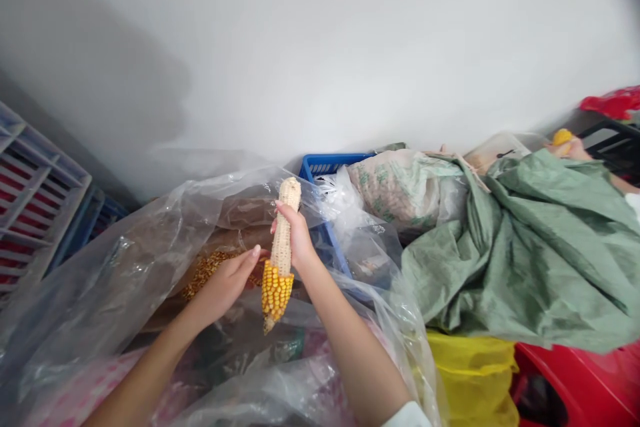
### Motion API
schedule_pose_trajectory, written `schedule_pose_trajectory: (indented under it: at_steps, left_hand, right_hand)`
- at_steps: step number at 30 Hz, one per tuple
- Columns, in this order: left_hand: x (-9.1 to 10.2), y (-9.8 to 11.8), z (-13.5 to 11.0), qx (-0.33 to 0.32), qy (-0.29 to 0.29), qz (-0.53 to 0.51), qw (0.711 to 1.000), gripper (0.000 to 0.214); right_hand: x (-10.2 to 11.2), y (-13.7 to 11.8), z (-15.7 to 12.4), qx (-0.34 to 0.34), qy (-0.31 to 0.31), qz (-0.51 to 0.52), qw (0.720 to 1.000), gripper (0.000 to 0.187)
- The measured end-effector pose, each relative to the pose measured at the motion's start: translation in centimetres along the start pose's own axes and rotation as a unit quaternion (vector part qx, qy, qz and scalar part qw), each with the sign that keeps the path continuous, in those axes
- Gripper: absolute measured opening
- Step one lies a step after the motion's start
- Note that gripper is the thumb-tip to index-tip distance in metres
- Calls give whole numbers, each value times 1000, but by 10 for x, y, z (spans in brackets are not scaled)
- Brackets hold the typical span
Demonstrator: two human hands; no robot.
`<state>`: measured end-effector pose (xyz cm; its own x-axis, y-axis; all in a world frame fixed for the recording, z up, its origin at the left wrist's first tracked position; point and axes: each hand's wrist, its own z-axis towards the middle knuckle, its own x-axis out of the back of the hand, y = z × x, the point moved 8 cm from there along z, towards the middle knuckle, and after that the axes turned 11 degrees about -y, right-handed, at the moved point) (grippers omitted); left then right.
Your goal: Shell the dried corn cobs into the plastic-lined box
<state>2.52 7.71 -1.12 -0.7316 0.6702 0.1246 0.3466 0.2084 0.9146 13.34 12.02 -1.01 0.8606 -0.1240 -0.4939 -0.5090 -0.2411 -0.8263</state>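
My right hand [296, 235] is wrapped round the bare upper part of a corn cob [278, 273], which is upright and slightly tilted. Its upper part is stripped to the pale core, while yellow kernels still cover the lower end. Just left of the cob is my left hand [231, 283], thumb and fingers stretched out and apart; some fingertips are hidden, so contact with the cob cannot be made out. Below and behind the hands, loose corn kernels [207, 272] lie inside a large clear plastic bag [145, 273].
Blue crate [335, 159] with a filled plastic bag [400, 183] stands to the right. Beyond it spread a green sheet [530, 253], a yellow bag [470, 373] and a red plastic item [585, 380]. Another person's hand [577, 149] holds something yellow. A slatted crate [40, 193] stands left.
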Motion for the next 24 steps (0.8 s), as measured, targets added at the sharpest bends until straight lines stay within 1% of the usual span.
schedule_pose_trajectory:
  at_steps: [2, 4, 7, 10, 14, 16, 18, 20, 21, 22, 24]
  left_hand:
    - [-6, 9, -3, -40, -45, 33, 998, 46]
    - [-12, 13, -5, -64, -71, 67, 993, 41]
    - [-16, 13, -8, -69, -64, 94, 991, 39]
    - [-19, 9, -7, -55, -62, 84, 993, 39]
    - [-16, 5, -2, -52, -29, 57, 997, 43]
    - [-13, 0, 2, -37, -13, 52, 998, 47]
    - [-4, -4, 3, -26, 28, 78, 996, 50]
    - [7, 1, 0, -42, 86, 132, 987, 51]
    - [9, 5, -2, -55, 91, 152, 983, 50]
    - [7, 9, -3, -66, 73, 163, 982, 48]
    - [-3, 14, -5, -75, -3, 158, 985, 43]
  right_hand:
    - [0, -3, -1, 5, -6, -7, 1000, 27]
    - [-2, -5, -2, 9, -16, -16, 1000, 27]
    - [-2, -3, -3, 11, -15, -28, 999, 27]
    - [-1, 2, -3, 5, -16, -37, 999, 28]
    - [-3, 7, -3, -10, -18, -36, 999, 29]
    - [-4, 6, -3, -11, -16, -34, 999, 29]
    - [-3, 3, -3, -1, -12, -33, 999, 29]
    - [-1, -1, -3, 10, -4, -31, 999, 29]
    - [0, -2, -3, 11, 2, -31, 999, 29]
    - [2, -2, -3, 10, 10, -31, 999, 29]
    - [5, -3, -3, 11, 24, -35, 999, 28]
